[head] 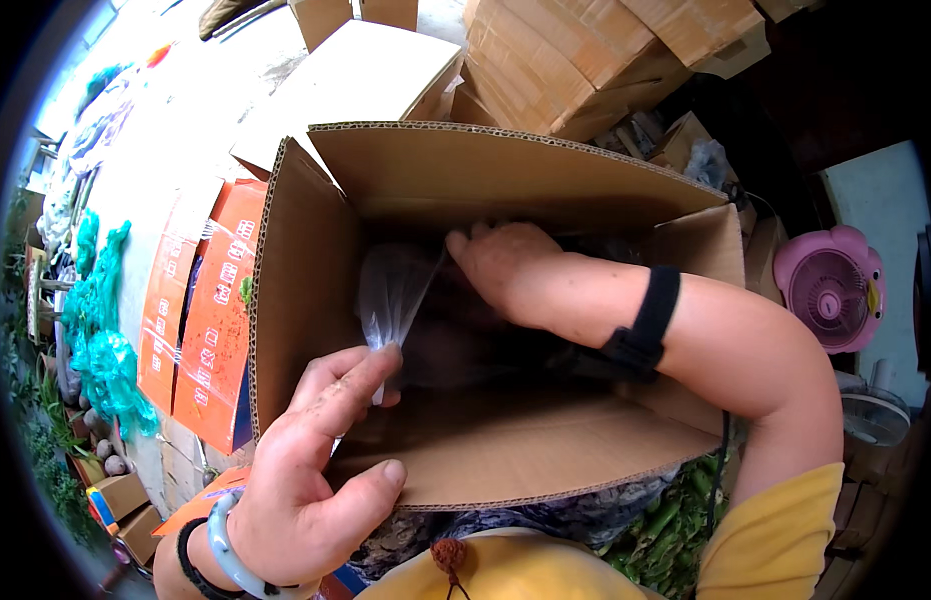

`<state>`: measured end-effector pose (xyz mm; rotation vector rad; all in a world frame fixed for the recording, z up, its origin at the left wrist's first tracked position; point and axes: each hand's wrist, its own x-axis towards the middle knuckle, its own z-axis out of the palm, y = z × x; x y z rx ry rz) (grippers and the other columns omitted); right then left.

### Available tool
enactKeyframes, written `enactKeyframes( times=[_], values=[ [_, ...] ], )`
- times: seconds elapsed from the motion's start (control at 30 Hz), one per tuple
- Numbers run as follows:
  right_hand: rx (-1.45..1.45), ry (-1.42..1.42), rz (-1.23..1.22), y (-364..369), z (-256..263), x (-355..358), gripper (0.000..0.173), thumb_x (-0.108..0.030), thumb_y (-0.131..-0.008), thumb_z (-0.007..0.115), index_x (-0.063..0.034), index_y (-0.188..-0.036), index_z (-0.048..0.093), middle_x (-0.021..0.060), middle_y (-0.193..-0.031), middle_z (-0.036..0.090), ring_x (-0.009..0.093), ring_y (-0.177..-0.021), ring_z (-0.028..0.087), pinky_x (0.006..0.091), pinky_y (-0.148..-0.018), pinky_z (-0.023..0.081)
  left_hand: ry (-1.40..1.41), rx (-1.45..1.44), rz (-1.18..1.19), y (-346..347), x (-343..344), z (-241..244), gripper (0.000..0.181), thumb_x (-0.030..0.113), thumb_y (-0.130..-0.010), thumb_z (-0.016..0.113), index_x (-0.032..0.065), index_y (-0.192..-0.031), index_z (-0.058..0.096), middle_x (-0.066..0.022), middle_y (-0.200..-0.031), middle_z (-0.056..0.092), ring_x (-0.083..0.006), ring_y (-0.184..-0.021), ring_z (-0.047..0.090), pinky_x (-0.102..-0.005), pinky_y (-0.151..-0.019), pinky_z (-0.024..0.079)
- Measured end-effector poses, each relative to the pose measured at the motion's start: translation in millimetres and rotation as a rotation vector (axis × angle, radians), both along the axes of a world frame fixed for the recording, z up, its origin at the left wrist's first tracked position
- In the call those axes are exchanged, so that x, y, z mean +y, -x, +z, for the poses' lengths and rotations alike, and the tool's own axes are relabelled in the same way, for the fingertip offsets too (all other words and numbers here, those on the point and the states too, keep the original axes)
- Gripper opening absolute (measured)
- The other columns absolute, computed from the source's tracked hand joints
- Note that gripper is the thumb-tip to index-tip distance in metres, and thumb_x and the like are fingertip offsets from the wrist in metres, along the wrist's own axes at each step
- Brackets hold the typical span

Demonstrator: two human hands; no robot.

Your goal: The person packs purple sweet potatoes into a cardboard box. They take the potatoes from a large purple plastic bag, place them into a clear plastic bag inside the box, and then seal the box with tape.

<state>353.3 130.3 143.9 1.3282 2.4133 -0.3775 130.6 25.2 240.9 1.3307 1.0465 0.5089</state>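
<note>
A large open cardboard box (510, 450) stands in front of me, its flaps raised. Inside it is a clear plastic bag (394, 300), bunched and pulled taut at the left. My left hand (315, 457) reaches over the near left corner and grips the gathered bag between its fingers, the thumb held apart. Deep in the box, my right hand (506, 262) is near the far wall, its fingertips pinching the bag's edge. The bottom of the box is dark, and what lies there cannot be made out.
Orange printed cartons (210, 322) stand left of the box. Taped cardboard boxes (570, 60) are stacked beyond it. Green pods (668, 525) lie close to my right side. Further right are a pink fan (829, 289) and another fan (874, 412). Teal plastic (109, 367) lies at far left.
</note>
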Motion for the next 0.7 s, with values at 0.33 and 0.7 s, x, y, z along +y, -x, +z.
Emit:
enactKeyframes(
  times=[0.33,0.7],
  values=[
    [0.159,0.315,0.146,-4,59,17,0.039,-0.006,-0.069,0.068,-0.0034,-0.106,0.055,0.0186,-0.094,0.065,0.038,-0.094,0.062,0.0429,-0.078,0.049,-0.017,0.05,0.114,-2,-6,-5,0.066,0.005,-0.076,0.058,-0.0037,-0.139,0.04,-0.0092,-0.134,0.04,-0.0168,-0.113,0.046,-0.0278,-0.098,0.036],
    [0.87,0.077,0.231,-103,222,-36,0.058,-0.014,-0.07,0.074,-0.0001,-0.121,0.05,0.0164,-0.109,0.063,0.026,-0.102,0.062,0.0373,-0.088,0.05,0.063,-0.082,0.376,-5,-11,-6,0.059,-0.002,-0.079,0.055,-0.0019,-0.137,0.044,-0.0051,-0.127,0.051,-0.0147,-0.11,0.05,-0.0243,-0.089,0.042]
  ],
)
